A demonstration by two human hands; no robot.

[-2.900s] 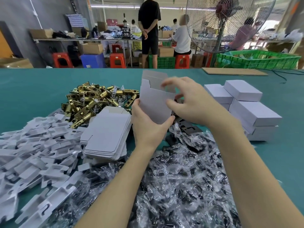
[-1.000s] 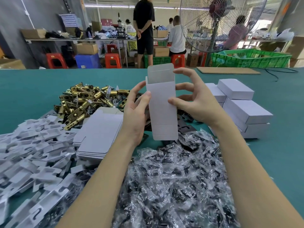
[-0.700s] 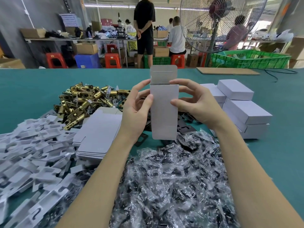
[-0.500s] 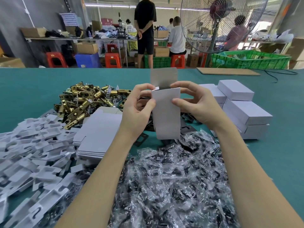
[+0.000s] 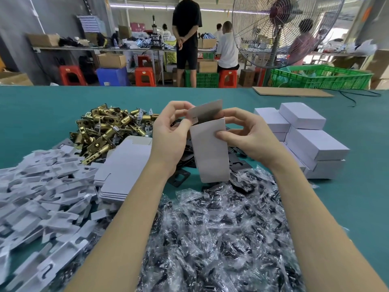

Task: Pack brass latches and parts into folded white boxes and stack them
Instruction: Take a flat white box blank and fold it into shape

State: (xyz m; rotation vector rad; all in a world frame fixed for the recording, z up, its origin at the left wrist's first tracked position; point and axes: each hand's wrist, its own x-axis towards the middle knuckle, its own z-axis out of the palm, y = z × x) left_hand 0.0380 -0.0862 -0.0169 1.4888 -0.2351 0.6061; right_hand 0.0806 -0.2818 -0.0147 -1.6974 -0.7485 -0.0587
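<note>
White box held upright above the teal table, plain matte card, tall and narrow, bottom end closed, top flap bent back and tilted. Gripped on its left edge by the left hand, fingers curled at the flap; pinched on its right edge by the right hand, thumb pressed to the front face. Behind, to the left, heaped brass latches; to the right, stacked closed boxes.

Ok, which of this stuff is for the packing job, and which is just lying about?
Job: box held in left hand and right hand; latches; flat boxes; bagged parts; inserts; stack.
Lying about: fan; crate; cardboard.
</note>
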